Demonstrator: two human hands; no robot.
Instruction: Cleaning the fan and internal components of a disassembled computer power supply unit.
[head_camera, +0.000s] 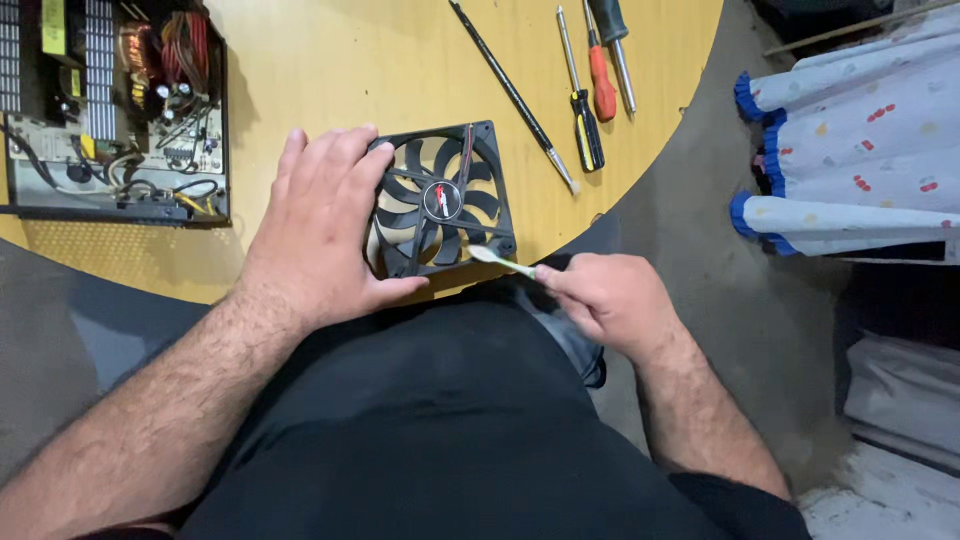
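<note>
We hold the fan (440, 200) flat at the near edge of the worktop (330, 70), our left hand (325, 235) spread open over its left side, palm and thumb pressing the frame down. Our right hand (605, 300), just right of the fan, has its fingers closed on a small pale brush (497, 260) whose head touches the fan's near right corner. To do this well, we judge it best to keep the left palm on the frame only, clear of the blades, so the rotor does not turn under the bristles, and to work with short light strokes outward from the hub. Whether the bristles reach between the blades we cannot quite tell from here. Beyond the fan lie screwdrivers (590, 90); left of it sits an open power supply (115, 105).
</note>
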